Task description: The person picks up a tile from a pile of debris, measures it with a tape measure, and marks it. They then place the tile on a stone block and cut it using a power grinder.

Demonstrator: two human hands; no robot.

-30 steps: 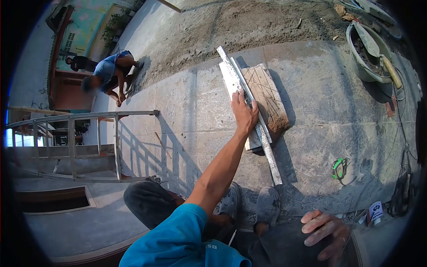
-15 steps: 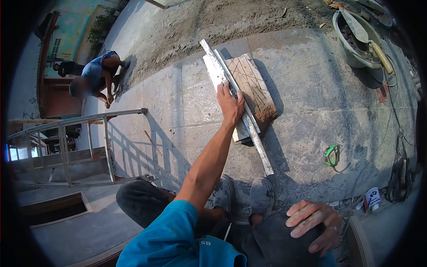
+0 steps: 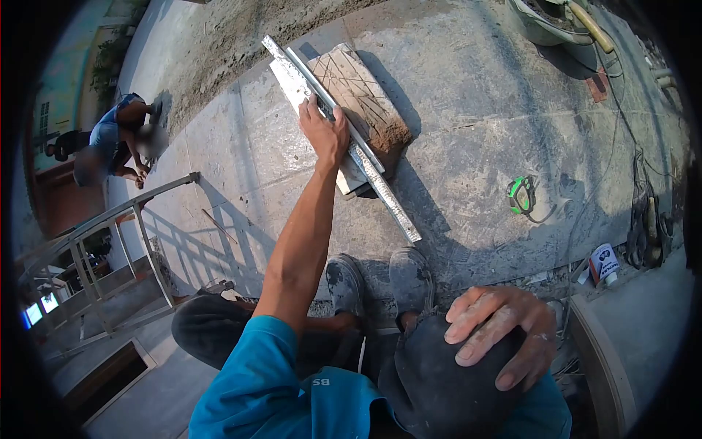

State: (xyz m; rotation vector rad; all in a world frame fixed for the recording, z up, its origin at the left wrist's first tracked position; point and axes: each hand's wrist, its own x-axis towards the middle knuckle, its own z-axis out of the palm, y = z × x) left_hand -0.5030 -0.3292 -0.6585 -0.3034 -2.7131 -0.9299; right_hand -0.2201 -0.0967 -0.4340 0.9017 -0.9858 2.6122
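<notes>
My left hand lies over a long metal strip, thumb on one side and fingers curled on the other. The strip slants across a pale board and a scored, dirt-caked block. Beside it runs a second, smoother metal channel. What lies directly under my palm is hidden. My right hand, its fingers dusty and spread, rests on my dark-trousered knee, holding nothing.
A green tape measure lies on the concrete floor. Farther right are a bucket, a white container and a cable. A metal frame stands at left, near a crouching person.
The whole scene has shifted left and up in view as my head turned. My left hand stays on the metal strip, and my right hand stays on my knee.
</notes>
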